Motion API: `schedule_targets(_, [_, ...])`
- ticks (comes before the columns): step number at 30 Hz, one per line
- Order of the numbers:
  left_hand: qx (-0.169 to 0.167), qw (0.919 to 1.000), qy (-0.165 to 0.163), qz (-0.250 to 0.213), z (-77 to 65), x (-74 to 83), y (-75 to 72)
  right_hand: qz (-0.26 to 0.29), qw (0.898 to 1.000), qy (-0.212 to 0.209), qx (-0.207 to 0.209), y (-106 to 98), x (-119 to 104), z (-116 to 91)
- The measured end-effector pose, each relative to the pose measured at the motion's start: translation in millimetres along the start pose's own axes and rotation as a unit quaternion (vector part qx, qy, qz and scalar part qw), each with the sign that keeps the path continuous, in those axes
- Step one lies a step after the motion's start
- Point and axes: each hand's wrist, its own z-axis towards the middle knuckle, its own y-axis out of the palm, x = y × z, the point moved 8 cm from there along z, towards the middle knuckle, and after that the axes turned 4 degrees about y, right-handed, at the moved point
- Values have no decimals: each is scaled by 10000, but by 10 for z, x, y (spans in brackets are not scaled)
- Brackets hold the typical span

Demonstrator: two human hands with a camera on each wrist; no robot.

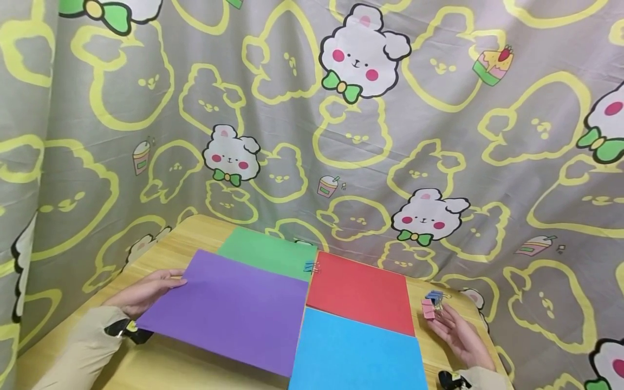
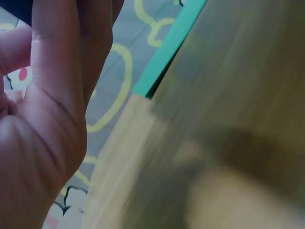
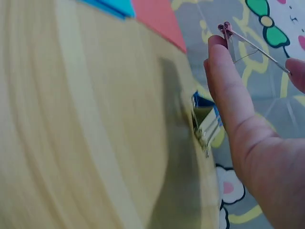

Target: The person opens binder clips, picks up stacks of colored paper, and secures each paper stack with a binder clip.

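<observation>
my left hand [image 1: 148, 291] grips the purple sheet [image 1: 239, 311] by its left edge — my right hand [image 1: 458, 331] pinches a pink clip [image 1: 428, 309].
it slants above the wooden table [image 1: 166, 368], left of the light-blue sheet [image 1: 361, 352] — a blue clip [image 1: 309, 266] sits where green sheet [image 1: 268, 254] meets red sheet [image 1: 361, 295], a second blue clip [image 1: 434, 296] near my right hand.

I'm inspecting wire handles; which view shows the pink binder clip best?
Right wrist: the pink binder clip is closest there, its wire handle clear. The head view shows its pink body, small, in the right hand; the left wrist view, none.
</observation>
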Motion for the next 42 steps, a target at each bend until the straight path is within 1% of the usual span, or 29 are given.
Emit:
schedule_targets(1, [-62, 9999, 38, -102, 26, 21, 33, -6, 10000, -15, 31, 13, -6, -3])
schedule_targets(2, [-69, 9999, 86, -105, 54, 42, 59, -46, 10000, -32, 17, 33, -12, -4])
schedule_targets(3, [-165, 9994, 103, -271, 85, 55, 101, -69, 9999, -47, 68, 44, -16, -3])
schedule_targets(4, [-192, 9991, 125, -368, 116, 63, 128, -104, 9999, -61, 104, 59, -17, -4])
schedule_targets(6, [-217, 9981, 84, -563, 174, 78, 186, -148, 9997, -114, 151, 93, -22, -12])
schedule_targets(8, [-218, 9975, 54, -666, 238, 85, 234, -108, 9995, -156, 237, 122, -26, -22])
schedule_targets(9, [-205, 9974, 33, -689, 270, 82, 250, -122, 9994, -174, 255, 142, -27, -29])
schedule_targets(11, [-33, 9985, 7, -538, 322, 83, 259, -55, 9991, -227, 350, 175, -39, -45])
schedule_targets(14, [161, 9988, -58, -451, 376, 71, 268, 62, 9983, -360, 456, 234, -69, -71])
schedule_targets(16, [184, 9986, -65, -499, 406, 71, 286, 205, 9973, -486, 517, 271, -100, -92])
schedule_targets(17, [164, 9981, -72, -598, 422, 71, 301, 294, 9967, -547, 523, 292, -115, -107])
schedule_targets(20, [123, 9958, -77, -903, 474, 87, 347, 506, 9955, -657, 467, 367, -154, -147])
schedule_targets(23, [160, 9944, -17, -1048, 516, 132, 387, 655, 9947, -678, 406, 443, -171, -183])
schedule_targets(29, [295, 9944, 16, -1012, 604, 222, 495, 753, 9941, -681, 374, 563, -196, -231])
schedule_targets(35, [399, 9940, 38, -1019, 714, 285, 605, 927, 9925, -784, 118, 655, -216, -254])
schedule_targets(39, [417, 9918, 81, -1203, 785, 305, 659, 1060, 9913, -781, 64, 687, -208, -267])
schedule_targets(42, [448, 9904, 155, -1302, 817, 321, 665, 1077, 9910, -790, 69, 711, -197, -264])
